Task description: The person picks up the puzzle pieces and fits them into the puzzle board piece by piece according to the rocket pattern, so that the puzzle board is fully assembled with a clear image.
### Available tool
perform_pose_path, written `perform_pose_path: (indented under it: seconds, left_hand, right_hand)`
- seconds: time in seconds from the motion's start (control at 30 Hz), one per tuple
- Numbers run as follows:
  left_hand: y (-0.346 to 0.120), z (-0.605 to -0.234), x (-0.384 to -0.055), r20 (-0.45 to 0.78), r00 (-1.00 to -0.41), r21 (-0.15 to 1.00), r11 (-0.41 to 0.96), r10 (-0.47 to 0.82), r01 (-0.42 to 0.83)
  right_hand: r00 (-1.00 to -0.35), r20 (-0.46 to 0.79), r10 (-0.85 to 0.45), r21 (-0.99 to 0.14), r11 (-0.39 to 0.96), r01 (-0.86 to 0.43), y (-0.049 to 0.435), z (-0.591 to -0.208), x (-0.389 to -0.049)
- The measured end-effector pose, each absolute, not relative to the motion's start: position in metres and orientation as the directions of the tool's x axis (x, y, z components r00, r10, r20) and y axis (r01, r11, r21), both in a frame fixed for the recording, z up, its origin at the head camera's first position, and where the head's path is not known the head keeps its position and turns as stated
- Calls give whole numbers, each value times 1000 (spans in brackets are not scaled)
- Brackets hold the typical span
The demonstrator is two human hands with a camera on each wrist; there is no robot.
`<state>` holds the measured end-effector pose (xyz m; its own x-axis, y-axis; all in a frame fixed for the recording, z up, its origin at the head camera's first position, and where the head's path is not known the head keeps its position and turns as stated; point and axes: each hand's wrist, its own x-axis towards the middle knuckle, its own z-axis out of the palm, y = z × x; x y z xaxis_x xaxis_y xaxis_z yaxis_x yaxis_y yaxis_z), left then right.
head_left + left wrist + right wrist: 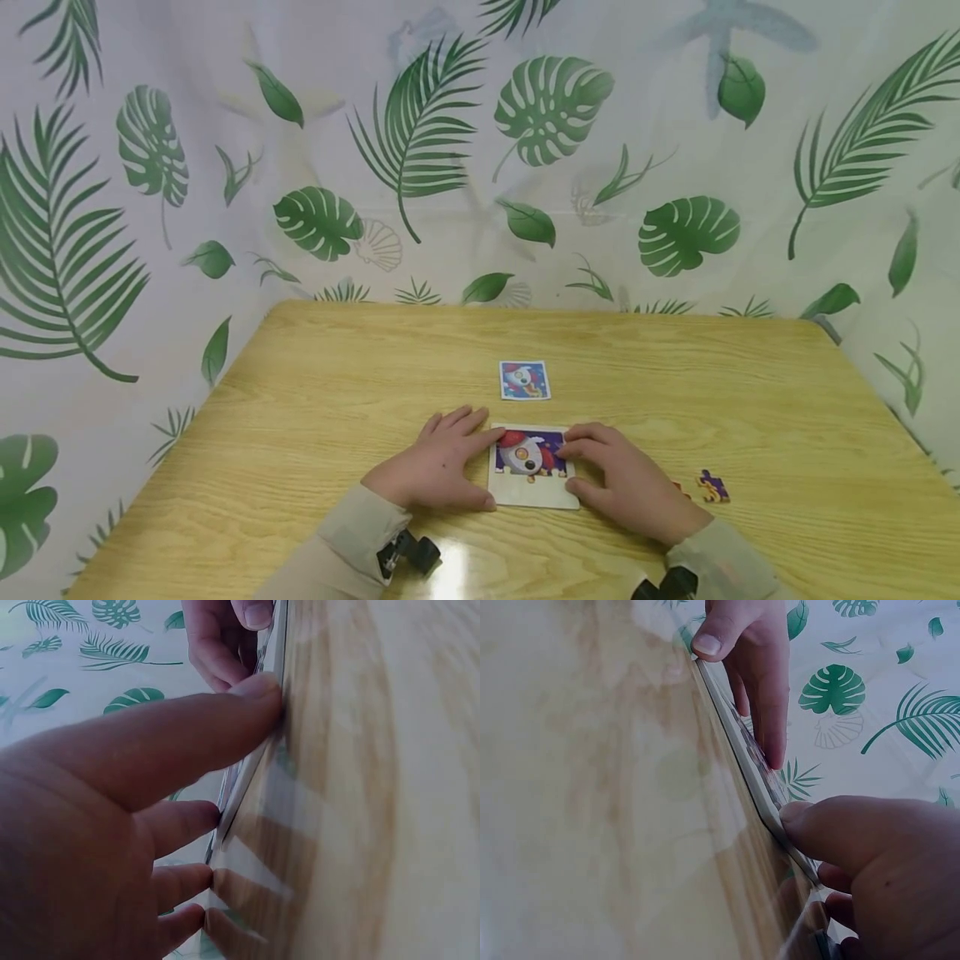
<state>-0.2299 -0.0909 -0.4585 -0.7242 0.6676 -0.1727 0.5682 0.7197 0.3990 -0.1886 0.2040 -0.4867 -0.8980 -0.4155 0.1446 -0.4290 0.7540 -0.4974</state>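
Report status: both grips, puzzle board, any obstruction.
Left grip touching left edge of puzzle board, right grip touching its right side. Board's upper part filled, lower strip bare. Loose pieces off to the right, not blocking.

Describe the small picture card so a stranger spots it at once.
On the wood-grain table, find the puzzle board between the left hand and right hand. Just beyond it lies the small, white-bordered picture card. Unlike the partly filled board, its picture is complete and no hand touches it.
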Motion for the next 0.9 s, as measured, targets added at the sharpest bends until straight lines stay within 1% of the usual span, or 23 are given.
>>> perform_pose_path:
  seconds: [0.4,0.67,0.9]
  left_hand:
    - [-92,-465,-230,-151,-723,415,707,674,572]
    - [-96,-467,-233,-125,-722,429,694,680,579]
    - [-96,-471,-234,-99,-702,443,663,705,604]
  right_hand:
    - [-900,98,-426,-443,791,-423,200,-482,-186]
    - [-896,96,-434,-440,789,-429,197,-479,-189]
    - [-900,50,-433,-482,779,-402,209,-468,-188]
